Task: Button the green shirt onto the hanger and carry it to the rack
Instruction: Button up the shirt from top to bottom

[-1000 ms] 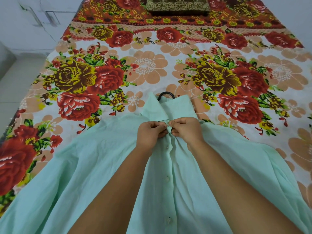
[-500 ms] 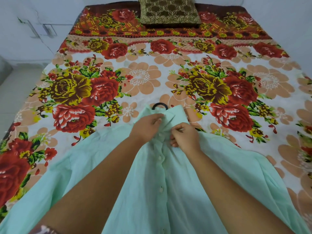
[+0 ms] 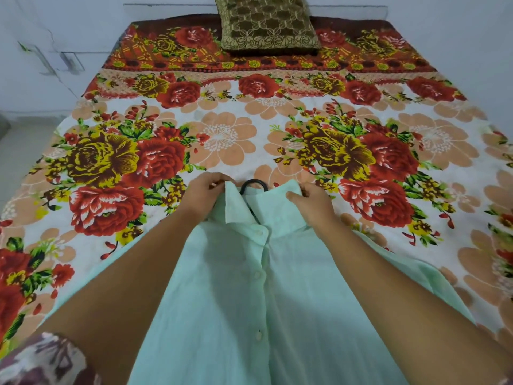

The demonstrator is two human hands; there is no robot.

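The pale green shirt (image 3: 238, 287) lies front up on the flowered bed sheet, its button placket closed down the middle. A black hanger hook (image 3: 253, 184) sticks out of the neck opening; the rest of the hanger is hidden inside the shirt. My left hand (image 3: 206, 194) pinches the left collar flap, which stands turned up. My right hand (image 3: 312, 200) grips the right side of the collar near its top edge.
The bed (image 3: 227, 134) fills the view, covered in a red, yellow and peach floral sheet. A brown patterned cushion (image 3: 268, 25) sits at the head. Pale walls stand behind and to the left, with floor at the far left. No rack is in view.
Both hands left the top button at the placket and moved apart and up to the two collar sides. The collar has spread open, showing more of the hanger hook.
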